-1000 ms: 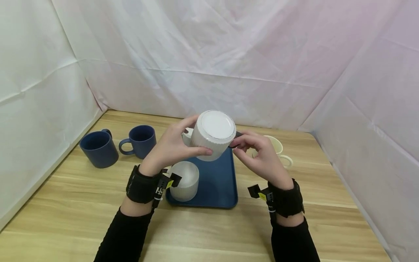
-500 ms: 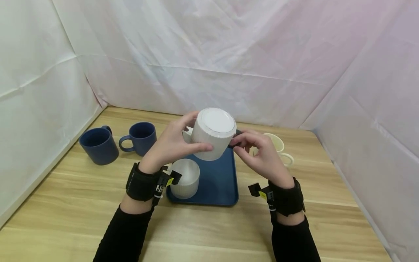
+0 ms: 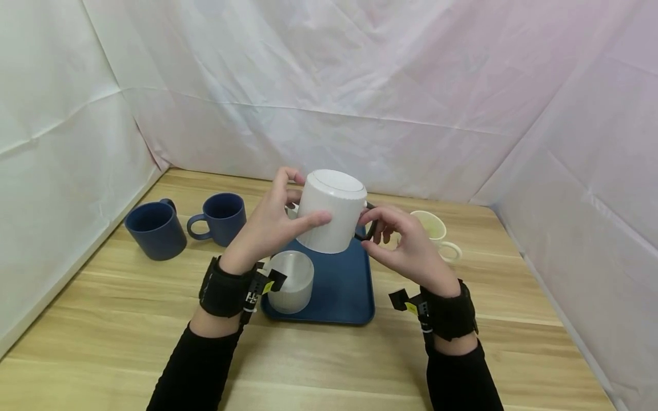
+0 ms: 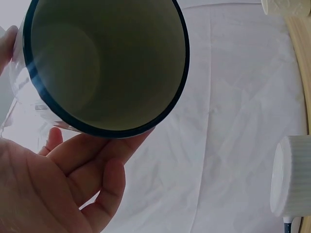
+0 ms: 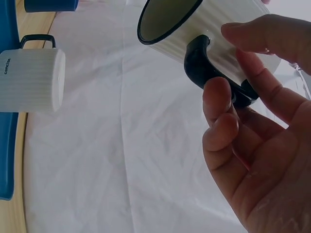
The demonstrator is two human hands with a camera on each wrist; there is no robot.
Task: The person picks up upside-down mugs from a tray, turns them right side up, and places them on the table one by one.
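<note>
Both hands are on the white ribbed mug [image 3: 331, 212], held upside down in the air just above the blue tray [image 3: 345, 288]. The left hand [image 3: 264, 229] wraps its fingers and thumb round the mug's body, while the right hand [image 3: 406, 249] pinches the dark handle [image 5: 210, 71] — a second white mug [image 3: 291, 281] sits flipped on the tray's near-left corner. Two navy mugs [image 3: 156, 229] stand off to the left, a cream one [image 3: 434, 230] behind the right hand.

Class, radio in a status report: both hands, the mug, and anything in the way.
Left hand grips white mug body; right hand holds its dark handle. Mug upside down, held above blue tray. Below: another white mug inverted on tray.
</note>
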